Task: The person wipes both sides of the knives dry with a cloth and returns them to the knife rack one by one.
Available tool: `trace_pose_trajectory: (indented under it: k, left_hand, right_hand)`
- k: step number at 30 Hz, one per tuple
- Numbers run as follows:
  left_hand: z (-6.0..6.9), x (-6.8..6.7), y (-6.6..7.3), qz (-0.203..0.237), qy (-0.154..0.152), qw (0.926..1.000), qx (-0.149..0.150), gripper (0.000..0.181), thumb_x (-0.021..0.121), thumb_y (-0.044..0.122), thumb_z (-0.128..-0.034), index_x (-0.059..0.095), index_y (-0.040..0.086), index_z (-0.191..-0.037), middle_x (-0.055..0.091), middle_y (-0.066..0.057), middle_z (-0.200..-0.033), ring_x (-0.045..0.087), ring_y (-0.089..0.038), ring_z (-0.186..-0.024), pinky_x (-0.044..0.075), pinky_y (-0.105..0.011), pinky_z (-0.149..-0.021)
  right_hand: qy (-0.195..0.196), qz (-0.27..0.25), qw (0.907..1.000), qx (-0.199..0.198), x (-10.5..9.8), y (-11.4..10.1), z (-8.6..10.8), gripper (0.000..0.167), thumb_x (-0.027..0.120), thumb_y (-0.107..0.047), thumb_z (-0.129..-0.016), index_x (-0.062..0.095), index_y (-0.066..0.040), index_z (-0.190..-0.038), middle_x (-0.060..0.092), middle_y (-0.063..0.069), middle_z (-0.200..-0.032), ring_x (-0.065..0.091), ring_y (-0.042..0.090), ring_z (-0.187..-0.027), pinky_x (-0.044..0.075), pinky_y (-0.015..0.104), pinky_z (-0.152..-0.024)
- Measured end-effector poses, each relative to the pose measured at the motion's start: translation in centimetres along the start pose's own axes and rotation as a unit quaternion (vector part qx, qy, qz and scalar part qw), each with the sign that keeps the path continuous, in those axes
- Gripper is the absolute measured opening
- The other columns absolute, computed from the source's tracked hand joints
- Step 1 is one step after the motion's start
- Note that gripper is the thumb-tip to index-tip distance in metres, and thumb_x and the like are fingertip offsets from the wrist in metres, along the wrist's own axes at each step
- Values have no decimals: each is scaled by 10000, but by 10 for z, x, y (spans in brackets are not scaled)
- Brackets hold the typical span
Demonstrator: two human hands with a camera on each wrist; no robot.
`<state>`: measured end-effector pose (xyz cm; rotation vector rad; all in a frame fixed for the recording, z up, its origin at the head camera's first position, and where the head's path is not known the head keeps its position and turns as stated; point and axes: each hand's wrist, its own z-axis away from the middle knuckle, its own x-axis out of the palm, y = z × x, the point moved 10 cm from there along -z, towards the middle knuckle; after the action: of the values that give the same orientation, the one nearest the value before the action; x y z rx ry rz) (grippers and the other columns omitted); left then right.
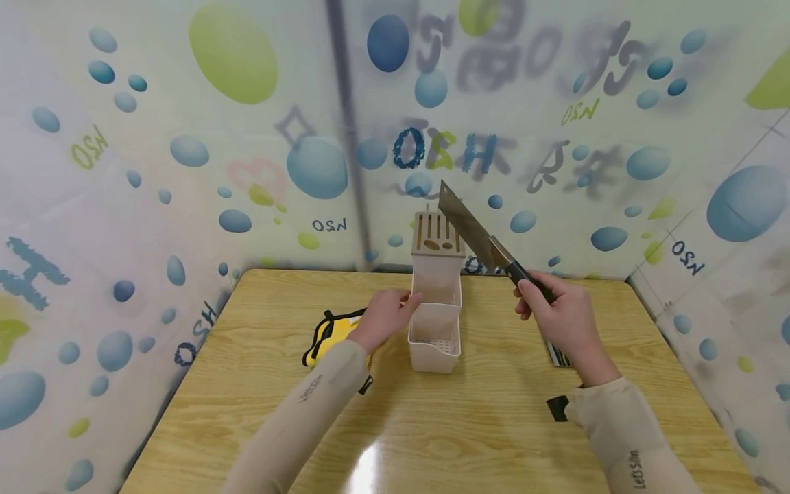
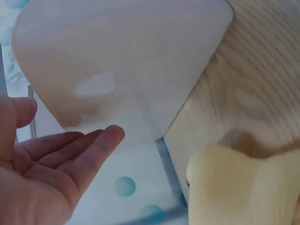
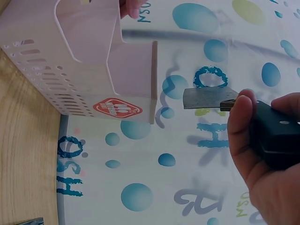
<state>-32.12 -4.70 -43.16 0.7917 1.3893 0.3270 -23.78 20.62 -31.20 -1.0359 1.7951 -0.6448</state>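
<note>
A pale knife holder stands upright on the table, with a slotted brown top and open stepped compartments in front. My left hand is at its left side, thumb near the compartment rim. In the left wrist view, the left fingers are extended by the holder's side wall, thumb apart; whether they touch it I cannot tell. My right hand grips the black handle of a cleaver, raised right of the holder. The blade slants up and left, its far end near the slotted top.
A yellow item with black trim lies on the table left of the holder, partly behind my left arm. A striped flat thing lies under my right hand, mostly hidden. A patterned sheet rises behind the table.
</note>
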Motion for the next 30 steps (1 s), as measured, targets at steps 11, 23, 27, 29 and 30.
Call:
trace_pose_trajectory:
  k: [11,23,27,29,30]
  left_hand:
    - [-8,8,-4,272,96,9987,-421,479,601,386,-1057,683,-28,-1285,680,-215,-1317,704,-344,-1144,605,-477,-941]
    - [-11,13,-11,887,502,9932,-567,364,674,318,-1023,731,19,-1224,740,-135,-1209,710,-278,-1053,617,-430,-909]
    - [-7,14,-14,1304,705,9868,-650,403,687,304,-1016,709,1,-1282,742,-148,-1204,720,-290,-1066,622,-433,-903]
    - [-4,15,-15,1432,812,9839,-698,413,693,297,-1013,702,-2,-1297,744,-153,-1202,727,-295,-1068,627,-430,-893]
    - [-3,14,-16,1484,866,9825,-724,414,699,290,-1009,701,-4,-1301,744,-154,-1203,729,-297,-1070,628,-431,-893]
  right_hand:
    - [-20,368,9993,75,-4,0,-5,225,662,-156,-1027,744,44,-1092,716,116,-743,632,24,-573,537,143,-562]
    - [-388,891,9940,497,-8,2,-9,373,709,-212,-995,690,54,-1256,741,125,-791,659,70,-588,540,190,-539]
    - [-398,1051,9928,404,-10,-3,-13,371,703,-181,-986,680,66,-1263,750,134,-796,671,94,-592,530,202,-518]
    - [-416,1092,9925,359,-11,-5,-15,364,701,-178,-986,680,61,-1260,754,139,-798,679,105,-591,528,205,-512]
    - [-425,1088,9926,329,-11,-6,-16,359,701,-178,-986,681,59,-1256,756,143,-801,683,103,-591,530,202,-513]
